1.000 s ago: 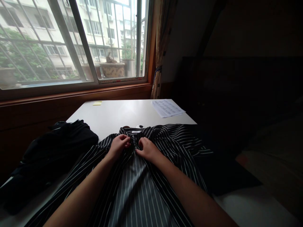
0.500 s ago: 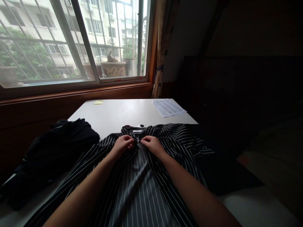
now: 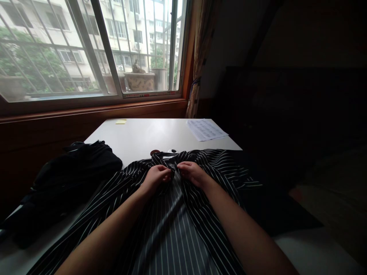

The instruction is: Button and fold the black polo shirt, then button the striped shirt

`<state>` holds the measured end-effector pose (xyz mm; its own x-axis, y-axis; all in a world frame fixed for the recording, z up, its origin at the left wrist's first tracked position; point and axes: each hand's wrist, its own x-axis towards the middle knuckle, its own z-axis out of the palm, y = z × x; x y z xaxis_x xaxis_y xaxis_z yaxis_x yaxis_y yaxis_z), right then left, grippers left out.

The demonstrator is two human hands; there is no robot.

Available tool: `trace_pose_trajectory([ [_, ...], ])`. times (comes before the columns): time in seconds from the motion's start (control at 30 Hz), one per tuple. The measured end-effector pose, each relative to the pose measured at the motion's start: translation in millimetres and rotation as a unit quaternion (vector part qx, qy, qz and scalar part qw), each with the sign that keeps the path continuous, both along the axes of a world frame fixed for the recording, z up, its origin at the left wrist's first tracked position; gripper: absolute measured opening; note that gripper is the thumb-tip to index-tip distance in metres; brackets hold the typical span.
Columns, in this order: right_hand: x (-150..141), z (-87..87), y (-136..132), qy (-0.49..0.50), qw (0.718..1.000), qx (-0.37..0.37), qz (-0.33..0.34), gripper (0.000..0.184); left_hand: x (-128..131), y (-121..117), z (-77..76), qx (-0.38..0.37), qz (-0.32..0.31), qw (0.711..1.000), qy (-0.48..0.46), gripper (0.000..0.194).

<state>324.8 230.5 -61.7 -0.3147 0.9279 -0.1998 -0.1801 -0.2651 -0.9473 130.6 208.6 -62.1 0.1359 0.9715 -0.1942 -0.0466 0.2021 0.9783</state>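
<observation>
A black shirt with white stripes [image 3: 172, 229] lies spread on the white table, its front parted and the greyer inside of its back showing. My left hand [image 3: 158, 176] pinches the left front edge just below the collar. Opposite it, my right hand [image 3: 191, 172] pinches the right front edge, with a bit of dark cloth standing up at the fingertips. A small gap separates the two hands. Any button or buttonhole at the fingers is too small to make out. The shirt's collar [image 3: 166, 154] lies just beyond both hands.
A heap of dark clothes [image 3: 77, 172] lies on the left of the white table [image 3: 149, 133]. Printed sheets [image 3: 206, 130] and a yellow sticky note [image 3: 120, 121] are at the far side. Beyond the collar sit a brown round thing [image 3: 155, 152] and a white-and-black one [image 3: 172, 151].
Both hands have drawn slightly apart, still pinching the front edges, and the cloth at the right fingertips now stands up. The view has shifted a little.
</observation>
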Motion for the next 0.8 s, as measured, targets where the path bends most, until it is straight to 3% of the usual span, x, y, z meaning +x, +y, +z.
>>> trace_pose_trajectory([
  [0.3, -4.7, 4.6, -4.8, -0.052, 0.998, 0.02, -0.012, 0.029, 0.3, -3.2, 7.4, 0.002, 0.006, 1.0, -0.011, 0.034],
  [0.8, -7.0, 1.6, -6.0, -0.055, 0.998, 0.039, -0.021, 0.033, 0.1, -1.2, 5.5, -0.009, 0.0, 1.0, -0.028, 0.033],
])
